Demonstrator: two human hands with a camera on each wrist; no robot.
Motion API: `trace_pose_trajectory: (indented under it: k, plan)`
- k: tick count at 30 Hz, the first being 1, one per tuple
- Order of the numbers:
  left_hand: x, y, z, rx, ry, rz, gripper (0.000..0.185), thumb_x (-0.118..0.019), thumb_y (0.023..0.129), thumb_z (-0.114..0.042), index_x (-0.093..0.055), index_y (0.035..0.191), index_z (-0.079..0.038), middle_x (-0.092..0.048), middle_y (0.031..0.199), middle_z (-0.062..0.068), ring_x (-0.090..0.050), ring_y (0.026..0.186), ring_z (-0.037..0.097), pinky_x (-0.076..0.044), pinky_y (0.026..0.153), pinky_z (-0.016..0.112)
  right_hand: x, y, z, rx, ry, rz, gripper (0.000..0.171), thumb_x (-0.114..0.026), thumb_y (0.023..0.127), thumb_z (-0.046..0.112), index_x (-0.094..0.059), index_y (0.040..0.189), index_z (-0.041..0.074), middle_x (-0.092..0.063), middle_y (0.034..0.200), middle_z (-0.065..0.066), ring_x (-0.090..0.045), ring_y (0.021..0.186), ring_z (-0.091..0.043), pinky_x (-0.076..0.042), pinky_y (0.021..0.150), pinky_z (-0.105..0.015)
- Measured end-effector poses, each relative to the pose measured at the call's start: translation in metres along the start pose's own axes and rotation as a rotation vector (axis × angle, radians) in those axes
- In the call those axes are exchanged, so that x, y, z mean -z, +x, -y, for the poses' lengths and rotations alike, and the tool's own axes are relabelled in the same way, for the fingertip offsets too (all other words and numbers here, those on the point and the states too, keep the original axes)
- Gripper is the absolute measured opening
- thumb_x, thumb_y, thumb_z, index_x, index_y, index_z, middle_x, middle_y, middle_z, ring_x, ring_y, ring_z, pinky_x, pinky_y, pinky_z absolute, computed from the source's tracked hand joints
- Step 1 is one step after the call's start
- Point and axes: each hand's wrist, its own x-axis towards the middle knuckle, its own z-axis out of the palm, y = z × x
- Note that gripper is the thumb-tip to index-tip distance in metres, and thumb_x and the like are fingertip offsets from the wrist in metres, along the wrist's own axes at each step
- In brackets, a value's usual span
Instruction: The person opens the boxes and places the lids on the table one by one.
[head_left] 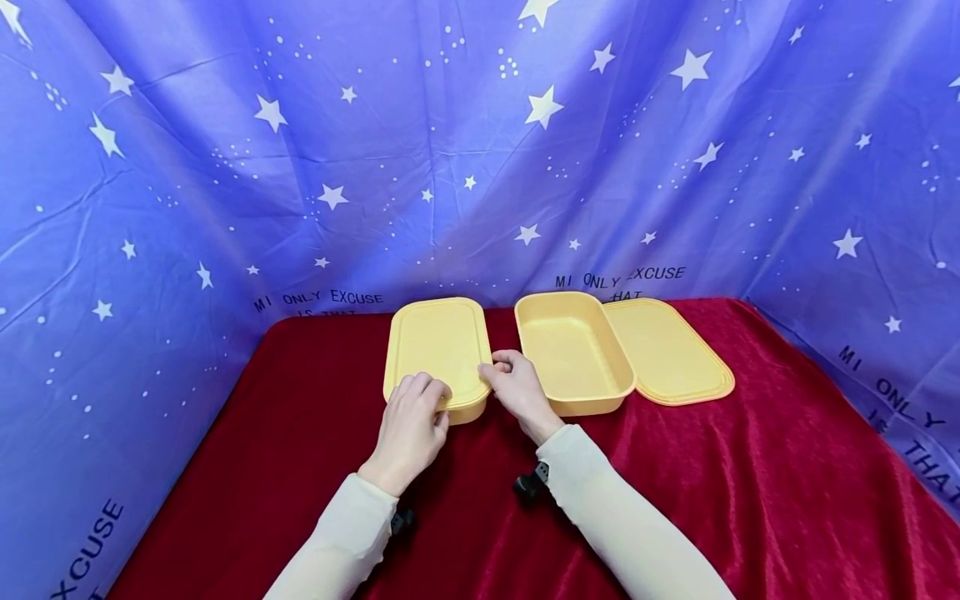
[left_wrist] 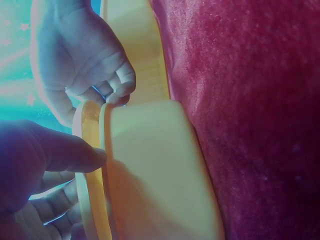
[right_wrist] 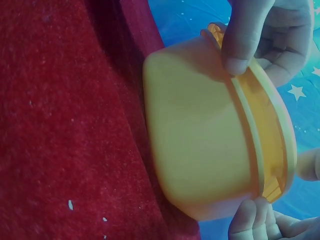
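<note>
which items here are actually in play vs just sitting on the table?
In play:
- lidded yellow box, near edge
- left hand, gripping its lid rim
- right hand, gripping the lid's near right corner

Lying about:
- open yellow box
- loose yellow lid, beside it
- red cloth
- star backdrop

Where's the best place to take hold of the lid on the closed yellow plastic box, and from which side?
Probably the protruding rim of the yellow plastic lid at its near corners, coming from the near end. The rim overhangs the rounded yellow box wall, giving fingertips an edge. The left hand and right hand already pinch there.
</note>
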Motion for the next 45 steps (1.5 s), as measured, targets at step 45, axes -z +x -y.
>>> trace_pose_trajectory:
  k: [45]
  plan:
    - [0.0037, 0.0025, 0.0005, -0.028, -0.001, -0.076, 0.024, -0.070, 0.068, 0.004, -0.062, 0.087, -0.009, -0.055, 0.086, 0.001, -0.048, 0.079, 0.023, -0.037, 0.067, 0.031, -0.0026, 0.0026, -0.0054, 0.001, 0.021, 0.030, 0.029, -0.038, 0.099, 0.006, -0.050, 0.120, -0.009, -0.057, 0.109, -0.020, -0.059, 0.097, -0.026, -0.048, 0.090, -0.046]
